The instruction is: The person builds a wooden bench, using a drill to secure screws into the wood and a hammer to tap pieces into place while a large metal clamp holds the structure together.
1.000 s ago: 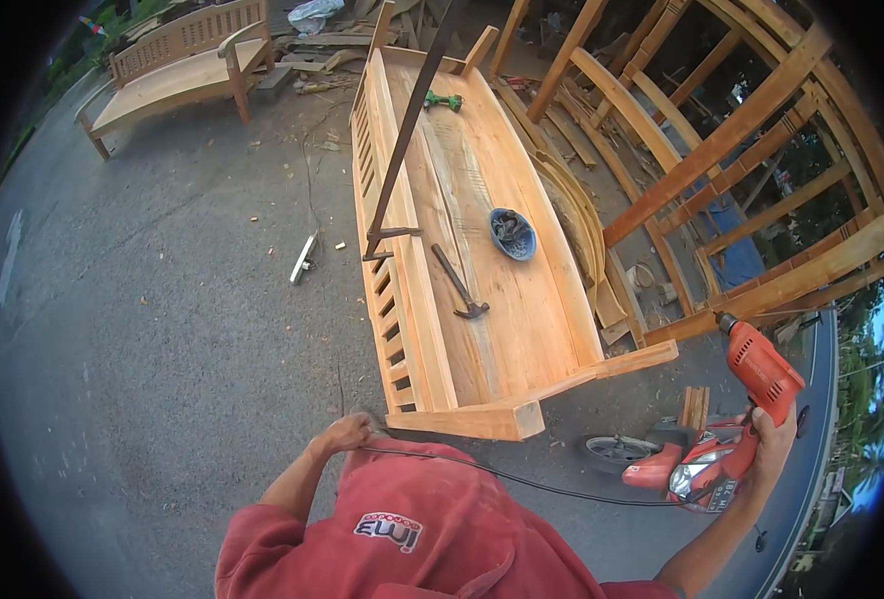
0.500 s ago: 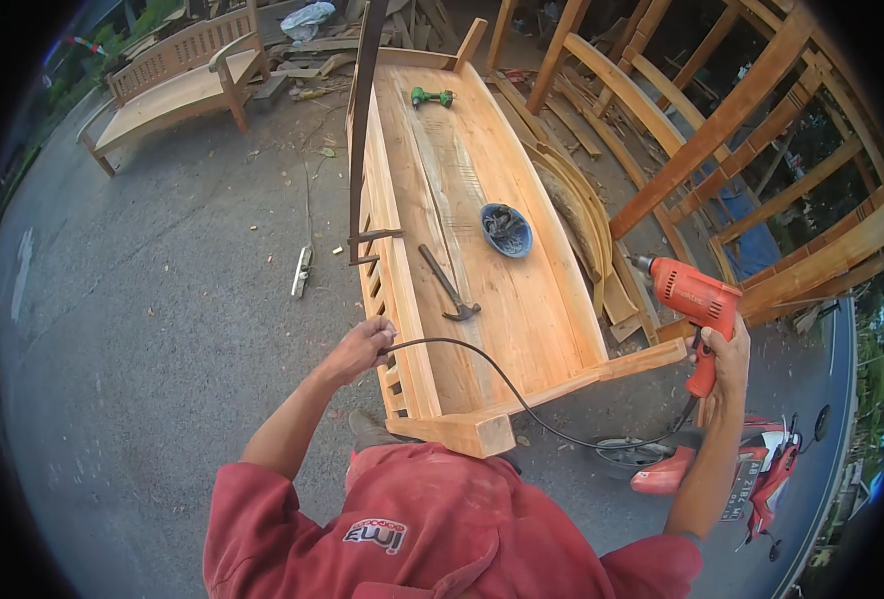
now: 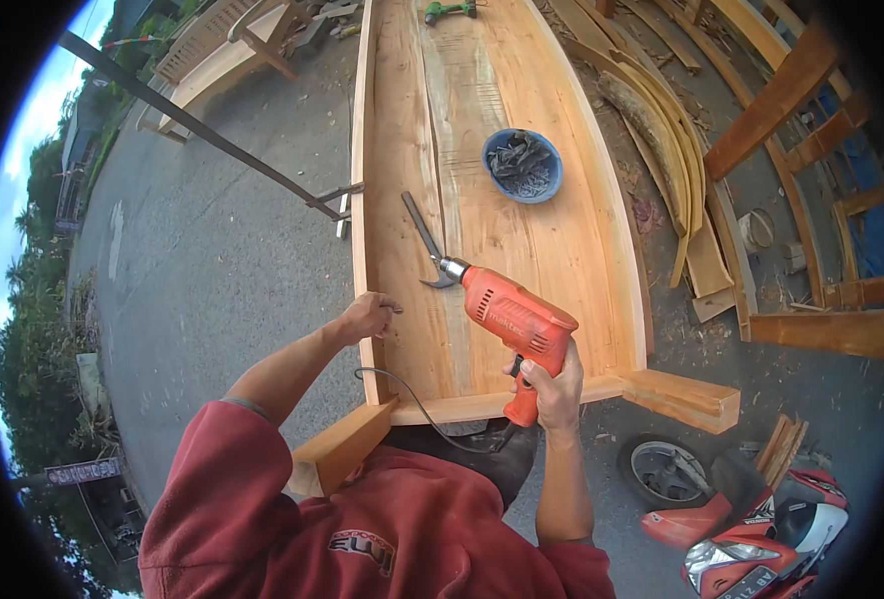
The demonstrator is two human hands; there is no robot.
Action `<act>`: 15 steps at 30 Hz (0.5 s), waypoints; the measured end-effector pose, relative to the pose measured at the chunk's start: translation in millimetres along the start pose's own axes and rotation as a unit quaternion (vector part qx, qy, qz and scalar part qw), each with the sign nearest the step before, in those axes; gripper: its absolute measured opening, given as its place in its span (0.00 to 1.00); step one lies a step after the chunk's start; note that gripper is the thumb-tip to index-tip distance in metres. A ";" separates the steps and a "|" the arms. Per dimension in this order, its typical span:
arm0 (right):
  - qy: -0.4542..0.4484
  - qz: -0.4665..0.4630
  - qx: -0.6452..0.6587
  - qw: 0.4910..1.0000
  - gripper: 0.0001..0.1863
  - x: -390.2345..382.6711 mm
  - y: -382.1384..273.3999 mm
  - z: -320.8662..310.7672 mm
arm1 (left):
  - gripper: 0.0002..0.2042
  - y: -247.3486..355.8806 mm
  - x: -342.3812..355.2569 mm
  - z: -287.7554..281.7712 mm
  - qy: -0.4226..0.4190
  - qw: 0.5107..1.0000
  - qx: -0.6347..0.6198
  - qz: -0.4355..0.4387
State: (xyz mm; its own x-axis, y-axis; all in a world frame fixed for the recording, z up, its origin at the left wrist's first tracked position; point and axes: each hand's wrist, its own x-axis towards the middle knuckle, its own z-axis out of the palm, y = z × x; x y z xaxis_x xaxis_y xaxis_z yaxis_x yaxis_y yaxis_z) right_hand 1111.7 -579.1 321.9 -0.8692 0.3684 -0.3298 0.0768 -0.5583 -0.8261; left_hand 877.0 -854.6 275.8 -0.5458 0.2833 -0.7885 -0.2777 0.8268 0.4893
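My right hand [image 3: 556, 387] grips the handle of a red electric drill [image 3: 520, 317], whose chuck points forward and left over the wooden bench seat [image 3: 482, 344]. The drill's black cord [image 3: 425, 411] loops from the handle toward the seat's left rail [image 3: 363, 250]. Over that rail is my left hand [image 3: 367, 316], its fingers curled; whatever they may hold is too small to make out. Just past the chuck tip lies a claw hammer [image 3: 420, 225] on the boards. Farther up the seat sits a blue bowl [image 3: 556, 183] with dark plastic and small metal pieces inside.
A long metal clamp [image 3: 202, 128] sticks out left from the rail. A green cordless drill [image 3: 450, 12] lies at the seat's far end. Curved timber [image 3: 666, 135] and wooden frames [image 3: 776, 100] stand right. A red motorbike [image 3: 761, 529] is at lower right, another bench [image 3: 227, 62] far left.
My right hand has brought the red drill left, over the seat. My left hand has let go of the cord and is over the rail. The view has shifted too.
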 end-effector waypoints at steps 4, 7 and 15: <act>0.015 0.017 0.042 0.999 0.28 13.6 69.1 -18.7 | 0.07 -15.2 76.1 56.5 0.010 0.970 -0.222 -0.097; 0.033 0.068 0.068 0.995 0.27 21.9 90.0 -23.2 | 0.07 -18.4 123.5 89.9 0.102 0.874 -0.462 -0.108; 0.048 0.136 0.046 0.989 0.26 61.0 138.9 -37.4 | 0.08 -15.8 182.0 110.8 0.155 0.689 -0.700 -0.105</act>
State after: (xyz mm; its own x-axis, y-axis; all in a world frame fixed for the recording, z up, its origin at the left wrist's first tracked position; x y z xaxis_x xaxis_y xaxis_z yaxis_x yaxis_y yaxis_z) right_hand 1087.6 -606.4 170.0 -0.7723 0.2615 -0.5789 0.2523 -0.7101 -0.6574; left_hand 869.7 -762.3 83.3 -0.4602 -0.0686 -0.8852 -0.7482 -0.5068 0.4283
